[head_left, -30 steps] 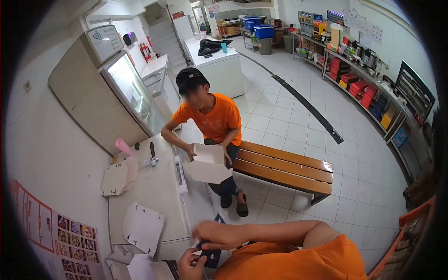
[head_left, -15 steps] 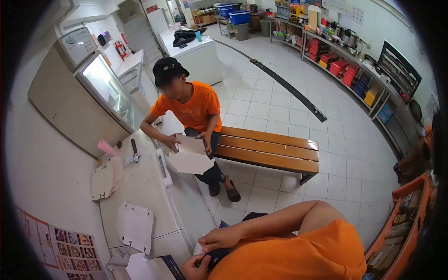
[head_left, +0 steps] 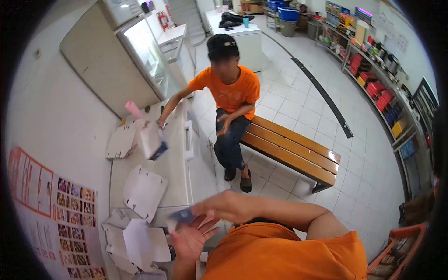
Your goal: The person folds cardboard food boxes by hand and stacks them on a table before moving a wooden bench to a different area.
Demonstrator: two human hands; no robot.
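Note:
My left hand (head_left: 187,242) is palm up with its fingers spread, beside the white countertop's near edge. Just above it, my right hand (head_left: 221,207) is smeared by motion and reaches left across the left fingers. At its fingertips is a dark blue carton (head_left: 182,216) with pale print and a whitish side, also blurred. Unfolded white cartons (head_left: 142,242) lie on the counter to the left of my hands. Another flat white carton (head_left: 145,189) lies farther up.
A seated co-worker (head_left: 231,95) in an orange shirt holds a white and dark blue carton (head_left: 154,140) over the counter (head_left: 175,163). A pink roll (head_left: 133,108) stands behind it. A wooden bench (head_left: 289,149) is ahead; an orange crate (head_left: 396,233) is at right.
My hands have moved from close against my body toward the counter, and my left hand has opened. The co-worker has swung a folded carton onto the counter side. The view has shifted.

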